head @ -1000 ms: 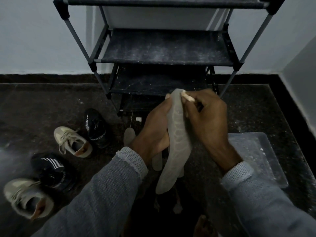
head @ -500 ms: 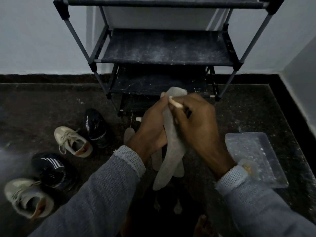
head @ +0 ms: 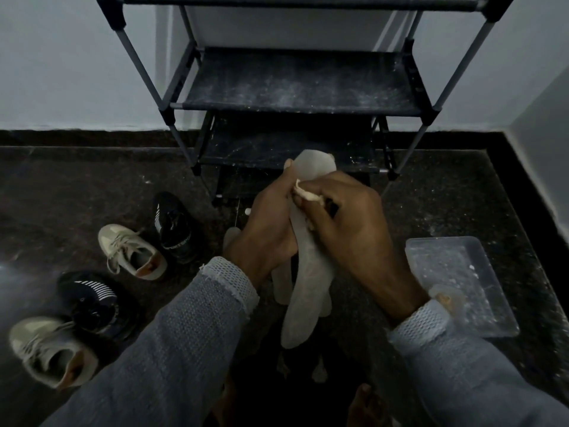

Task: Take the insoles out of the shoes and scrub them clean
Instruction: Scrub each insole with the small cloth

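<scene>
- Gripping the insole (head: 309,272) upright in mid-air above the floor (head: 431,211), the left hand (head: 268,232) wraps its fingers around one edge, bracing it for scrubbing.
- The right hand (head: 345,226) has fingers clamped on a small pale scrubber (head: 306,194), pressed near the insole's upper end.
- The tray (head: 480,322) sits close by the right sleeve, probably for easy dipping.
</scene>
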Tool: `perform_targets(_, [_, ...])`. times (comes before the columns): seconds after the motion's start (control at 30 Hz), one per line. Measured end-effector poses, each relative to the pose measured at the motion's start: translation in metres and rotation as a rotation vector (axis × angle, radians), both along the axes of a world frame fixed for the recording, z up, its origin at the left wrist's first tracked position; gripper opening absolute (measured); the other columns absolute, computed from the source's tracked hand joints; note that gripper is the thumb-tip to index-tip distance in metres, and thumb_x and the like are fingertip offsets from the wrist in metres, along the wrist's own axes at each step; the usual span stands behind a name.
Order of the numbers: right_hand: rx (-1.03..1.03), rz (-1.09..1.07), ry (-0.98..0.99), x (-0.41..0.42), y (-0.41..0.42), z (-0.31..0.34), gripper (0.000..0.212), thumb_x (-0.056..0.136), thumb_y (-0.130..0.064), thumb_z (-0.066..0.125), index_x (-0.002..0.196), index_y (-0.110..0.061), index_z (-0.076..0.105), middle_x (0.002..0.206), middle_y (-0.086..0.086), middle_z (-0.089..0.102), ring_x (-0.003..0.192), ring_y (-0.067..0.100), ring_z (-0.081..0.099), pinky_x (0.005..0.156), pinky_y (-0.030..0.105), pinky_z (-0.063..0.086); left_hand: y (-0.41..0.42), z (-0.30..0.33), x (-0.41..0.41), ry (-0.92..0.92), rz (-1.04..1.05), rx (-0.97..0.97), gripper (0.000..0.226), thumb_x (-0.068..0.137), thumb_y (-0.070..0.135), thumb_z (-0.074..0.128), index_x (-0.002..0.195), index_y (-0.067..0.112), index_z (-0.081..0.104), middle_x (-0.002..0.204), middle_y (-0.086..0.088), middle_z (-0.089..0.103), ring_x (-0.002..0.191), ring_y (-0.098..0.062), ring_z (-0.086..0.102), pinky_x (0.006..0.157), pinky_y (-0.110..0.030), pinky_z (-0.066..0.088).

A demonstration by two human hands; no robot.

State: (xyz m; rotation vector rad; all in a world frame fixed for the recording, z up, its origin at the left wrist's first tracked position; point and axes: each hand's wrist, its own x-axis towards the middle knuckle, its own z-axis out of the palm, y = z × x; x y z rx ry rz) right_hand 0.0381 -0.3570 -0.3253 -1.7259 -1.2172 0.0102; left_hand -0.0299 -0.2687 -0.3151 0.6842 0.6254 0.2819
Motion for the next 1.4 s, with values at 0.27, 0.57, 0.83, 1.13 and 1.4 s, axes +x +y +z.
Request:
perform_targets(0.27, [-0.025, -0.169, 0.015, 0.015, -0.005, -0.004, 0.010, 0.090, -0.011, 0.065, 0.090, -0.012, 0.074, 0.082, -0.006, 0.066, 0.078, 0.003, 0.056, 0.073, 0.019, 0.047, -0.003, 0.003, 0.001, 0.021, -0.029, 0.030, 0.055, 0.102, 0.044, 0.027, 0.120, 0.001, 0.056, 0.106, -0.012, 0.064, 0.093, -0.021, 0.063, 0.082, -0.032, 0.054])
perform_targets(0.57, [-0.043, -0.223, -0.003, 0.024, -0.004, -0.005, 0.009, 0.089, -0.011, 0.065, 0.091, -0.012, 0.074, 0.082, -0.003, 0.066, 0.075, 0.007, 0.058, 0.071, 0.024, 0.049, -0.004, 0.001, 0.000, 0.011, -0.046, 0.036, 0.054, 0.096, 0.043, 0.034, 0.122, 0.001, 0.055, 0.110, -0.015, 0.061, 0.096, -0.024, 0.061, 0.088, -0.034, 0.052])
perform_targets(0.83, [-0.025, -0.051, 0.003, -0.007, 0.001, -0.003, 0.011, 0.088, -0.008, 0.063, 0.093, -0.008, 0.073, 0.084, 0.005, 0.068, 0.079, 0.015, 0.062, 0.075, 0.026, 0.050, 0.002, -0.003, 0.000, 0.027, -0.002, 0.015, 0.056, 0.103, 0.041, 0.027, 0.136, -0.001, 0.045, 0.114, -0.010, 0.066, 0.095, -0.018, 0.068, 0.076, -0.028, 0.058])
perform_targets(1.13, [-0.025, -0.230, 0.036, 0.021, -0.003, -0.010, 0.008, 0.089, -0.011, 0.065, 0.086, -0.012, 0.072, 0.080, -0.003, 0.065, 0.075, 0.005, 0.055, 0.071, 0.013, 0.044, -0.004, -0.003, 0.000, 0.029, -0.071, 0.060, 0.049, 0.101, 0.039, 0.028, 0.117, 0.002, 0.056, 0.106, -0.014, 0.064, 0.091, -0.021, 0.065, 0.078, -0.031, 0.057])
perform_targets(1.4, [-0.032, -0.272, 0.064, 0.026, -0.001, -0.005, 0.009, 0.089, -0.012, 0.065, 0.092, -0.014, 0.073, 0.084, -0.002, 0.067, 0.075, 0.007, 0.060, 0.072, 0.024, 0.051, -0.009, -0.004, 0.001, 0.069, -0.064, 0.055, 0.050, 0.100, 0.039, 0.032, 0.128, 0.003, 0.052, 0.122, -0.017, 0.058, 0.109, -0.026, 0.056, 0.090, -0.032, 0.050])
